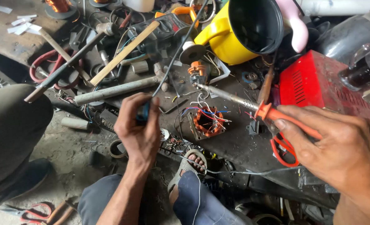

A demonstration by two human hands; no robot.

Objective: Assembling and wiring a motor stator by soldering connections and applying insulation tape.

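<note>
Right hand enters from lower right, palm down, fingers clamped round the orange handle of a soldering iron. Iron slants up and left; its metal tip lies just above the stator, close to its wires, contact not clear.

Left hand rises from below centre, wrist bent, fingers pinched shut on a small dark-blue item; what it is cannot be told. A thin dark wire runs up from that grip toward the top edge.

Stator: orange copper windings in a metal frame, red, blue and white leads fanned out on top. It lies flat on the dark bench, between the 2 hands, nearer the iron tip.

Room: a short bare strip of bench right of the stator, under the iron. Bench edge falls away toward the person's knees; a sandalled foot sits just below it.

Around:
- Red metal box, right, just behind the right hand.
- Yellow kettle, top centre, open mouth facing the camera.
- Grey pipe and wooden stick, upper left, crossing each other's line among loose cables.
- Red-handled scissors, partly under the right hand.
- Another person's trouser leg at far left.
</note>
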